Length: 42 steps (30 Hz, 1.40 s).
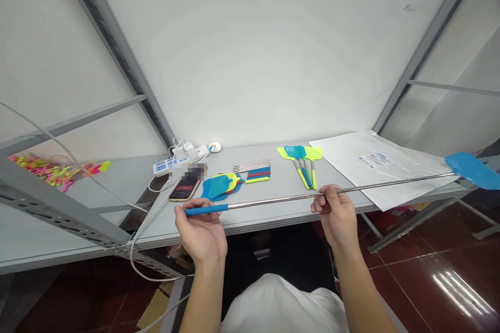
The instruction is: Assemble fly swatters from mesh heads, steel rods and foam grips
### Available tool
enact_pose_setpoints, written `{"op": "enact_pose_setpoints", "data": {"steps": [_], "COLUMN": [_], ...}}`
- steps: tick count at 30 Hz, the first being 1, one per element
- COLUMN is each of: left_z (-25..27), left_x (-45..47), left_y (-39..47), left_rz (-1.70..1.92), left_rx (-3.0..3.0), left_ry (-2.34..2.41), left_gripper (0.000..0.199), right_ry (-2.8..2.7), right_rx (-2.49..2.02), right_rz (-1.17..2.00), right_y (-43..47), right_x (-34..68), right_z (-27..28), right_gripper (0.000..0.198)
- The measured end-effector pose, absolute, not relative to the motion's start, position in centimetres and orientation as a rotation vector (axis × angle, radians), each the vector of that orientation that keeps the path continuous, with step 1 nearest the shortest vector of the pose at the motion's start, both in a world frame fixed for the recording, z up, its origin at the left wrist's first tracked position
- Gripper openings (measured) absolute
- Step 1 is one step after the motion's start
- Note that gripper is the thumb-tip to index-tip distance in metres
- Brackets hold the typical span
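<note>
Stretched out across the front of the shelf is a long telescopic fly swatter [273, 200] with a blue handle, a thin metal rod and a blue paddle at the far right. My left hand [201, 229] is closed on its blue handle. Midway along the rod, my right hand [334, 210] grips the metal between thumb and fingers. Behind the rod lie loose swatter heads [221, 186] in blue, yellow and red. Beside them are coloured handles [258, 173] and several thin metal rods [250, 165]. A group of short swatters [304, 166] with yellow and blue heads lies further right.
A phone [187, 183] lies at the left, near a white power strip [172, 162] with cables hanging over the edge. A large white plastic bag [351, 158] covers the right end. Metal shelf posts [425, 57] flank both sides. Colourful small pieces [58, 169] lie far left.
</note>
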<state>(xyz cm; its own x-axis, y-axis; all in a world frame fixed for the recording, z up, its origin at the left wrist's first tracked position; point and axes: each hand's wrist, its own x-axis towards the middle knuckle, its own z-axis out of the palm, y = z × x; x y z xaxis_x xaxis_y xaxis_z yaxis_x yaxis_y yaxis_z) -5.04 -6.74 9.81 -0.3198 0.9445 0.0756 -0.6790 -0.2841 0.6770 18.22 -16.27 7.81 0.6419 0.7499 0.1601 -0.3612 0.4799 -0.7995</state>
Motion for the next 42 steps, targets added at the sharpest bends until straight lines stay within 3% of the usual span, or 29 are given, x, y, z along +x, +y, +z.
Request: {"op": "enact_pose_setpoints", "data": {"steps": [6, 13, 21, 29, 42], "left_z": [9.8, 8.1, 8.8, 10.4, 10.5], "left_x": [-3.4, 0.1, -1.5, -5.0, -1.9], "left_y": [-8.0, -10.6, -9.5, -7.5, -10.2], "left_rz": [1.957, 1.798, 1.88, 2.051, 1.915], "left_rx": [0.528, 0.686, 0.699, 0.594, 0.51], "left_ry": [0.701, 0.657, 0.704, 0.761, 0.688], "left_gripper": [0.04, 0.037, 0.041, 0.043, 0.039], "right_ry": [-0.597, -0.703, -0.804, -0.842, -0.932], "right_rx": [-0.835, -0.872, -0.874, -0.855, -0.93], "right_rz": [0.783, 0.874, 0.947, 0.906, 0.89], "right_y": [-16.0, -15.5, -16.4, -17.1, -16.3], "right_x": [15.6, 13.0, 15.1, 16.0, 13.3], "right_z": [7.4, 6.6, 7.5, 8.0, 7.0], "right_gripper": [0.021, 0.016, 0.021, 0.012, 0.011]}}
